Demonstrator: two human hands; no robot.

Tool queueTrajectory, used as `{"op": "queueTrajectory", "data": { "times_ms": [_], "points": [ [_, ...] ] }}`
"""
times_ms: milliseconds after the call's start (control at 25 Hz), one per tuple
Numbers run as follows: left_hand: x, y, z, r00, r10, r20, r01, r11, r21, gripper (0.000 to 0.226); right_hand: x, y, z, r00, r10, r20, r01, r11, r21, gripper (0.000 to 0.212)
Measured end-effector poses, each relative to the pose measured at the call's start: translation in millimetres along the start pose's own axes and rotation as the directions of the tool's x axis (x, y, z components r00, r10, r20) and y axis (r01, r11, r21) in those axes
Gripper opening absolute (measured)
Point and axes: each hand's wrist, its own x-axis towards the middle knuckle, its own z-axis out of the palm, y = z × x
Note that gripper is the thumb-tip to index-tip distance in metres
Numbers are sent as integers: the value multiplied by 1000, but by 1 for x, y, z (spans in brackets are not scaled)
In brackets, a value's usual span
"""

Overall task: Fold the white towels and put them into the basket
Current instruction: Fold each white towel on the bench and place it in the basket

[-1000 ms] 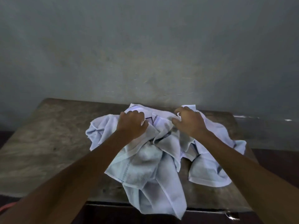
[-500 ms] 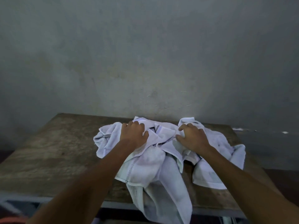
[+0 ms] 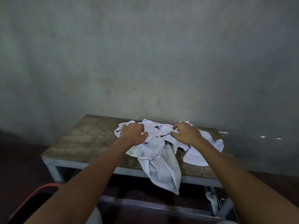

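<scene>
A crumpled heap of white towels lies on the right half of a worn wooden table. One towel hangs over the table's front edge. My left hand sits on the heap's left side with its fingers curled into the cloth. On the heap's top right, my right hand has bent fingers and pinches a fold of towel. At the bottom left shows the orange rim of a dark basket; most of it is out of view.
The table stands against a grey plastered wall. It has a pale metal frame, with a light-coloured object on the lower rail at the right. Dark floor lies to the left.
The view has pulled back and tilted, so the table looks smaller and its frame and the basket rim now show. Both hands stay on the towel heap; the right hand's fingers have lifted slightly.
</scene>
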Motion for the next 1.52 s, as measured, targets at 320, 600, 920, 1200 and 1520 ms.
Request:
{"op": "queueTrajectory", "data": {
  "times_ms": [320,600,920,1200,1520],
  "points": [
    [-30,-6,12,998,-51,35,51,999,10,34,-40,0,17,998,-41,45,40,999,22,35],
    [-14,-6,35,996,-64,64,65,998,-17,34,-22,16,43,996,-33,82,31,999,23,26],
    [22,-63,115,999,-50,5,50,999,4,32,65,-18,123,980,-194,-49,194,981,0,25],
    [47,-91,169,998,-20,-62,21,1000,21,30,118,-38,186,916,-396,-55,379,904,-199,31],
    [47,-109,108,961,21,-277,-40,997,-64,18,139,-59,132,919,-383,-97,362,915,-180,20]
  ]
}}
